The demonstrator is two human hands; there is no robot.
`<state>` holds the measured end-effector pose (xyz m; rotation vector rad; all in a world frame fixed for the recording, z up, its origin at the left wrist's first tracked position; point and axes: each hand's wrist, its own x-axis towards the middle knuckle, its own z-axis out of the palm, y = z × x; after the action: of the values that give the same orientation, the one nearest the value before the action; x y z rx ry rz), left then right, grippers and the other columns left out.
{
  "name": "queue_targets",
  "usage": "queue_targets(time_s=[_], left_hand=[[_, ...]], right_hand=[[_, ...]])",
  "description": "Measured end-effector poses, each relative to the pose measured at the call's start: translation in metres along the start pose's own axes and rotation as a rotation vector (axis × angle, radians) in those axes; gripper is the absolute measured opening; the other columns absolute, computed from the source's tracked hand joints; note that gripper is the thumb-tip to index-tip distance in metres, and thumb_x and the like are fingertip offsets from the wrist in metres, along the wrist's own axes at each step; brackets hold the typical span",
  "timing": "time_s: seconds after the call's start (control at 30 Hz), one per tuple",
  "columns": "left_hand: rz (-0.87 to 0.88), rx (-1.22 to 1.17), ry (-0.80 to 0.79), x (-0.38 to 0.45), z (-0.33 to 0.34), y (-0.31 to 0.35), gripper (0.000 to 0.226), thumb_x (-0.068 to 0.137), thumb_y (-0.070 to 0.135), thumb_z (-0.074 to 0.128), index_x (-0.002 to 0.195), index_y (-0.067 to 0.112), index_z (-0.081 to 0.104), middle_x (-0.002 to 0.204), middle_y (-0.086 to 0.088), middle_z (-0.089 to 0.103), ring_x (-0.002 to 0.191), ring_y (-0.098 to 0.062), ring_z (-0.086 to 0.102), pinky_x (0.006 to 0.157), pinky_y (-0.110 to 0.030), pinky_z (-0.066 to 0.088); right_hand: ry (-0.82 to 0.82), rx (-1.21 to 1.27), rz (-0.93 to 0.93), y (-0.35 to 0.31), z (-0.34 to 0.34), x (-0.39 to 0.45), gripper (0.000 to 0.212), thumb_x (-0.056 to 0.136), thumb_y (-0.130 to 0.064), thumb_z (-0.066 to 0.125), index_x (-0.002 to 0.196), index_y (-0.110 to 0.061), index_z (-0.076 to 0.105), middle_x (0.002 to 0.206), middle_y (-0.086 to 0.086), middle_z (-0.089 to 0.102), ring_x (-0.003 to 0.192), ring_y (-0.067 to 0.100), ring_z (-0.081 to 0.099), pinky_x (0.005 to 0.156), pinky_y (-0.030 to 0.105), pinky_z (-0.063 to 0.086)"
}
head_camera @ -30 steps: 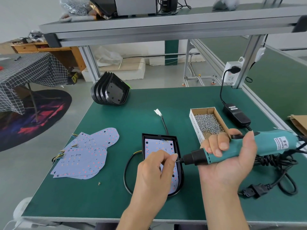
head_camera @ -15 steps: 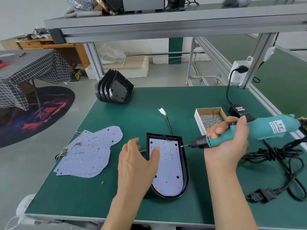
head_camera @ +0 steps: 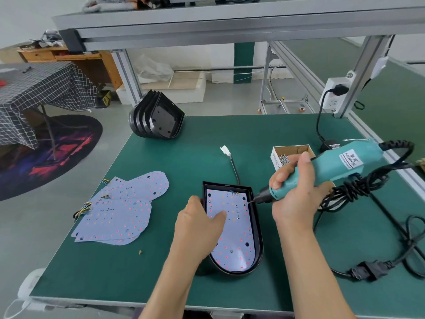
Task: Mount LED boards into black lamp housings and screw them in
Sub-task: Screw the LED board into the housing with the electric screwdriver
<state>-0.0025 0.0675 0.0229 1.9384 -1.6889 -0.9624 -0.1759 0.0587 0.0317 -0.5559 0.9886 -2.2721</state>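
Note:
A black lamp housing lies on the green mat with a white LED board seated inside it. My left hand grips the housing's left wall, thumb pressed on the board. A teal electric screwdriver is held in my right hand; its bit tip touches the board's upper right corner. Several loose LED boards lie in a pile to the left. Several empty black housings stand stacked at the table's back.
A cardboard box of screws sits behind my right hand. The screwdriver's black cord and plug lie coiled on the right. The housing's cable with a white connector runs toward the back. A power strip hangs on the frame post.
My left hand let go of the bit tip and moved down onto the housing and board. The screwdriver tipped down, its bit now touching the board's upper right corner.

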Motion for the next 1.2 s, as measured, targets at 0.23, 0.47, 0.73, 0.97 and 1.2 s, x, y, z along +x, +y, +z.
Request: queue_targets(time_s=[0.23, 0.47, 0.73, 0.97, 1.2], left_hand=[[0.035, -0.015, 0.043, -0.006, 0.000, 0.004, 0.036, 0.089, 0.042, 0.068, 0.091, 0.013, 0.046, 0.085, -0.006, 0.061, 0.076, -0.031, 0.068, 0.068, -0.044, 0.058], [0.066, 0.006, 0.063, -0.007, 0.001, 0.010, 0.031, 0.088, 0.039, 0.066, 0.093, 0.015, 0.047, 0.085, -0.003, 0.061, 0.076, -0.030, 0.067, 0.072, -0.047, 0.058], [0.071, 0.032, 0.111, -0.009, 0.004, 0.010, 0.032, 0.091, 0.041, 0.066, 0.097, 0.017, 0.046, 0.085, -0.001, 0.060, 0.078, -0.027, 0.063, 0.068, -0.039, 0.051], [0.075, 0.038, 0.144, -0.011, 0.006, 0.009, 0.031, 0.092, 0.040, 0.066, 0.097, 0.017, 0.045, 0.083, 0.002, 0.058, 0.076, -0.016, 0.055, 0.064, -0.036, 0.040], [0.076, 0.022, 0.149, -0.014, 0.005, 0.011, 0.031, 0.092, 0.040, 0.067, 0.100, 0.018, 0.047, 0.085, 0.003, 0.060, 0.078, -0.017, 0.057, 0.069, -0.038, 0.048]], right_hand=[[0.016, -0.005, 0.006, 0.003, -0.001, -0.001, 0.023, 0.088, -0.039, 0.067, 0.079, -0.018, 0.062, 0.051, 0.002, 0.049, 0.041, 0.021, 0.040, 0.052, 0.031, 0.033], [0.010, -0.028, -0.016, 0.004, -0.002, 0.000, 0.024, 0.088, -0.038, 0.066, 0.082, -0.015, 0.061, 0.051, 0.003, 0.049, 0.041, 0.021, 0.041, 0.054, 0.033, 0.033], [-0.038, -0.094, -0.106, 0.005, 0.000, -0.003, 0.029, 0.091, -0.036, 0.064, 0.083, -0.009, 0.056, 0.049, 0.007, 0.048, 0.039, 0.025, 0.040, 0.053, 0.034, 0.034], [-0.072, -0.104, -0.142, 0.006, 0.002, -0.005, 0.024, 0.093, -0.032, 0.065, 0.081, -0.013, 0.055, 0.049, 0.010, 0.046, 0.037, 0.025, 0.040, 0.050, 0.033, 0.033], [-0.043, -0.090, -0.124, 0.008, 0.001, -0.003, 0.027, 0.091, -0.031, 0.065, 0.086, -0.008, 0.051, 0.050, 0.011, 0.044, 0.037, 0.025, 0.039, 0.050, 0.030, 0.034]])
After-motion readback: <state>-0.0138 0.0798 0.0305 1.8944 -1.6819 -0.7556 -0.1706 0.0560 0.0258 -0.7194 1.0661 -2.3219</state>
